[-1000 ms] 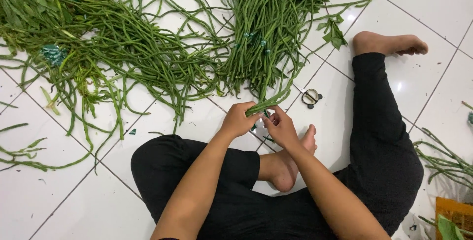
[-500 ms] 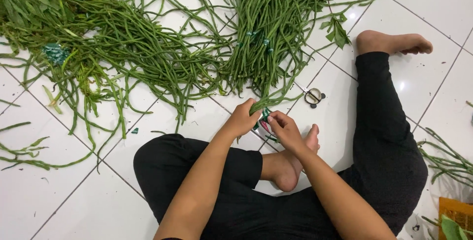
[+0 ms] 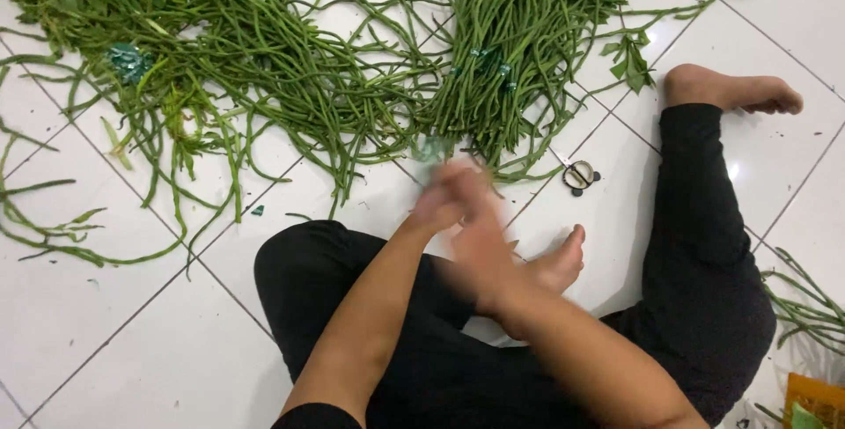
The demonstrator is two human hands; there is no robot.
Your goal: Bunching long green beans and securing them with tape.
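Hands (image 3: 462, 218) blurred, grip unclear, just below cut ends of long bean bundle (image 3: 510, 59), scissors (image 3: 578, 174) beside.

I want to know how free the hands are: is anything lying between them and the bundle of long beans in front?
Nothing visible does. The left hand and right hand, both motion-blurred, are right at the cut ends of the long bean bundle. The small scissors lie off to the right on the tiled floor.

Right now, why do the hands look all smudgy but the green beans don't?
In the head view, both hands are smeared by motion blur: the left hand and right hand meet near the bundle's cut ends. The long beans and white floor tiles stay sharp, with soft glare beside the scissors.
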